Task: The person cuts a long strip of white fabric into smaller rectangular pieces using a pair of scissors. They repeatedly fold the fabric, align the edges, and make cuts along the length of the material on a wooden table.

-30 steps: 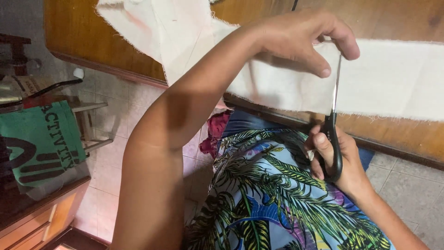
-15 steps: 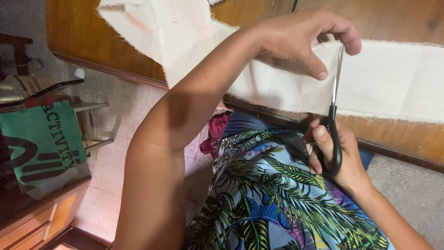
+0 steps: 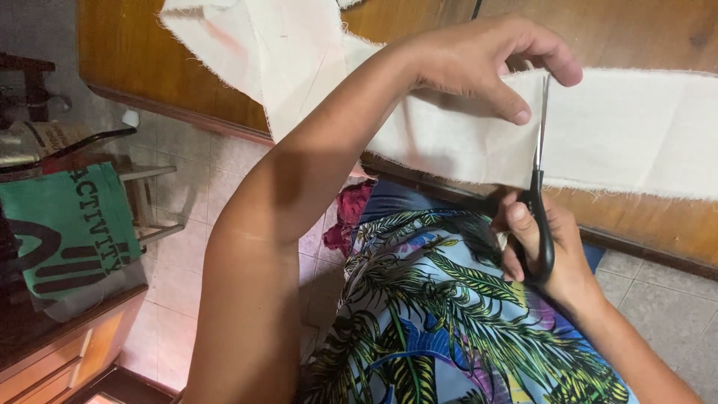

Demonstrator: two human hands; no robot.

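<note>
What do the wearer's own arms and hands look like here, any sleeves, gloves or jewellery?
Both arms are bare with no sleeves in view. The left hand and right hand wear no gloves, and no rings, watch or bracelet show. Nails look short and unpainted. The garment below them is blue with green and yellow palm-leaf print.
</note>
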